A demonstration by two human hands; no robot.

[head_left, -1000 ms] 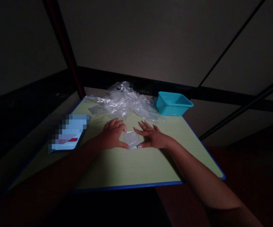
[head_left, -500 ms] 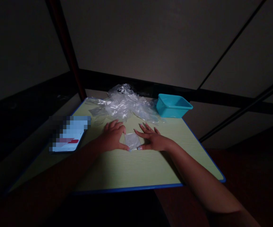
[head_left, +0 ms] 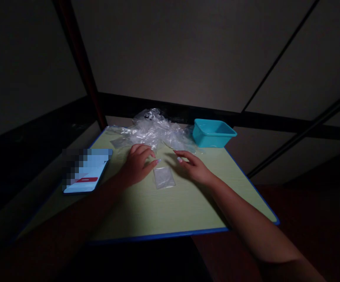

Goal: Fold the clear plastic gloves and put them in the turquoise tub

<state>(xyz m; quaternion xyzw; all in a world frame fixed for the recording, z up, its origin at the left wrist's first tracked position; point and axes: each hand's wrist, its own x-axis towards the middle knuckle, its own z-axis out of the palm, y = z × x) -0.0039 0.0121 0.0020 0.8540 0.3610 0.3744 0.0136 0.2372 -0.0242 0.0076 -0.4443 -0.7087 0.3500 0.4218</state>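
A small square of folded clear plastic [head_left: 164, 178], likely a bag, lies flat on the table in front of me. My left hand [head_left: 139, 162] hovers at its upper left, fingers curved and thumb apart, holding nothing. On the other side, my right hand [head_left: 193, 166] is raised above the table with thumb and forefinger parted and nothing between them. Neither hand touches the square. Beyond both hands spreads a loose pile of crinkled clear plastic bags [head_left: 155, 131].
A turquoise plastic basket [head_left: 212, 137] stands at the table's back right corner. At the left lies a phone or tablet [head_left: 91, 172] with a lit screen. The pale yellow-green table [head_left: 158, 215] has a blue edge, and a wall panel rises behind it.
Both hands have lifted off the folded plastic square and drawn apart from it. The square stays on the table, now fully uncovered. My view has shifted slightly.
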